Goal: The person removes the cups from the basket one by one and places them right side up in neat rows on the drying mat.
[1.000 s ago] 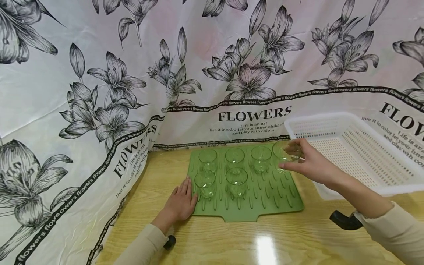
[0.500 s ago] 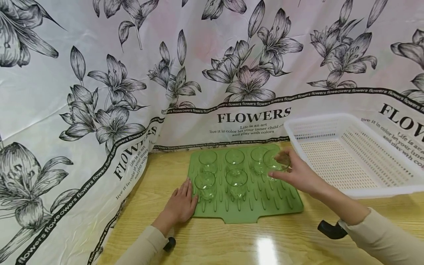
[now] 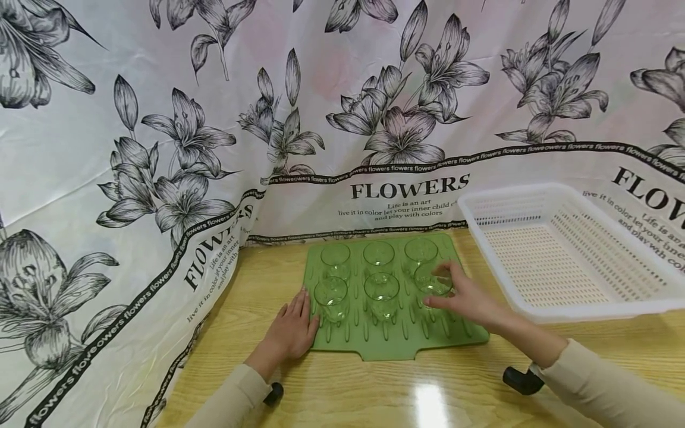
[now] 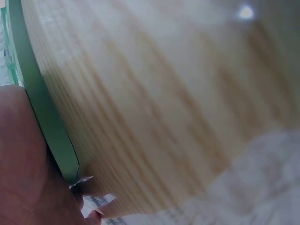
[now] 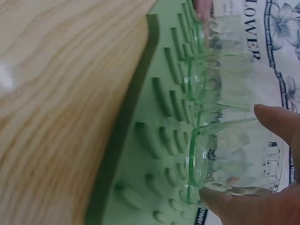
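My right hand grips a clear drinking glass between thumb and fingers, upright at the front right of a green ridged drying mat. Seen from the right wrist, the glass has its base at the mat's ridges; whether it bears on them I cannot tell. Three glasses stand in the back row, the rightmost glass just behind the held one. In the front row are a left glass and a middle glass. My left hand rests at the mat's left edge, fingers extended.
A white perforated plastic basket stands to the right of the mat, with nothing seen inside. Behind the wooden table hangs a flower-printed cloth, which also runs down the left side.
My right hand has carried the glass leftward and toward me, from the back right of the mat to the front row's right end. My left hand has stayed in place.
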The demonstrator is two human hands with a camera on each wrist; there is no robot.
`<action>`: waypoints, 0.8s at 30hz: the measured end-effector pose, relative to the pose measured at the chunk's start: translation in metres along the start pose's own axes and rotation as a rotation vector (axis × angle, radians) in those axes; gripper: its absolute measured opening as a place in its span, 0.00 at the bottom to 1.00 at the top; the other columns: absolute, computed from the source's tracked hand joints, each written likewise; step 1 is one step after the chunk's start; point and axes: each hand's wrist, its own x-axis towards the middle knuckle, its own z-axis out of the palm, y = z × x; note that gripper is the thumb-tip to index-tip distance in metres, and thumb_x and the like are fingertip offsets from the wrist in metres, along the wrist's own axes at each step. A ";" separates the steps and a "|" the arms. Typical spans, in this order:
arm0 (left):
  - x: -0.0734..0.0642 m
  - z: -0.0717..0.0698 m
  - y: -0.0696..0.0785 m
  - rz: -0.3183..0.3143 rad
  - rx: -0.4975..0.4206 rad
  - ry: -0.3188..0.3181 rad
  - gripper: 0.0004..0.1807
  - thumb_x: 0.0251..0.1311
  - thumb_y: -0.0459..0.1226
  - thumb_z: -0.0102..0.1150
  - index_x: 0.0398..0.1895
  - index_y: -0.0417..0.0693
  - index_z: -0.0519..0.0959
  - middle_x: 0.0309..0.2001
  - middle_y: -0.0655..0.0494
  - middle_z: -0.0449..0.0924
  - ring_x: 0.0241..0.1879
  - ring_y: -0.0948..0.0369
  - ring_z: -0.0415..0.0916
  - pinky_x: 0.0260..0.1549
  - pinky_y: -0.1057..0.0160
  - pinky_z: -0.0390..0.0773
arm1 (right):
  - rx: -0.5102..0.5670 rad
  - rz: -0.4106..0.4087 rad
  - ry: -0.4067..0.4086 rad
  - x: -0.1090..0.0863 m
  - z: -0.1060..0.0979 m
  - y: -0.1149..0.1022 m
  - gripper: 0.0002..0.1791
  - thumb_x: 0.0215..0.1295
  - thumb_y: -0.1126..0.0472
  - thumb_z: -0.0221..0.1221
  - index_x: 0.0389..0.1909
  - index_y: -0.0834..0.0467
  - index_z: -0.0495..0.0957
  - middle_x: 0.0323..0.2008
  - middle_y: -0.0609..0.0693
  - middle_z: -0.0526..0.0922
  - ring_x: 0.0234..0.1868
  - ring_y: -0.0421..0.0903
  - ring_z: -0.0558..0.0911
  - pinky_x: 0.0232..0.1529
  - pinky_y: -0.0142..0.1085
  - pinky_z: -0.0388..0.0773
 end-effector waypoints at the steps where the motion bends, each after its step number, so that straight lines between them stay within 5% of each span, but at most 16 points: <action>1: -0.001 -0.001 0.000 -0.002 -0.001 -0.004 0.38 0.83 0.53 0.26 0.81 0.34 0.45 0.82 0.40 0.38 0.81 0.45 0.43 0.75 0.41 0.52 | 0.015 0.005 -0.009 0.001 0.002 0.001 0.44 0.64 0.52 0.71 0.69 0.69 0.57 0.69 0.73 0.65 0.68 0.73 0.67 0.64 0.63 0.71; 16: -0.004 -0.006 0.002 0.014 -0.016 0.004 0.37 0.83 0.51 0.30 0.81 0.31 0.48 0.82 0.38 0.42 0.80 0.44 0.44 0.75 0.40 0.52 | 0.045 0.061 -0.032 0.004 0.011 0.010 0.55 0.63 0.55 0.71 0.76 0.71 0.45 0.70 0.75 0.61 0.65 0.74 0.70 0.62 0.62 0.73; 21: -0.004 -0.013 -0.006 0.076 -0.101 0.028 0.37 0.81 0.49 0.40 0.79 0.30 0.53 0.80 0.36 0.49 0.78 0.41 0.52 0.73 0.41 0.59 | -0.173 -0.018 0.012 -0.011 0.003 -0.011 0.64 0.59 0.50 0.73 0.79 0.70 0.38 0.72 0.78 0.56 0.67 0.79 0.65 0.62 0.71 0.66; 24: -0.007 -0.024 -0.014 0.105 -0.142 0.112 0.35 0.77 0.47 0.50 0.76 0.30 0.60 0.76 0.36 0.59 0.72 0.40 0.63 0.69 0.42 0.67 | -0.301 -0.107 0.038 -0.026 -0.014 -0.036 0.65 0.60 0.49 0.72 0.81 0.67 0.36 0.75 0.76 0.52 0.70 0.78 0.60 0.64 0.73 0.60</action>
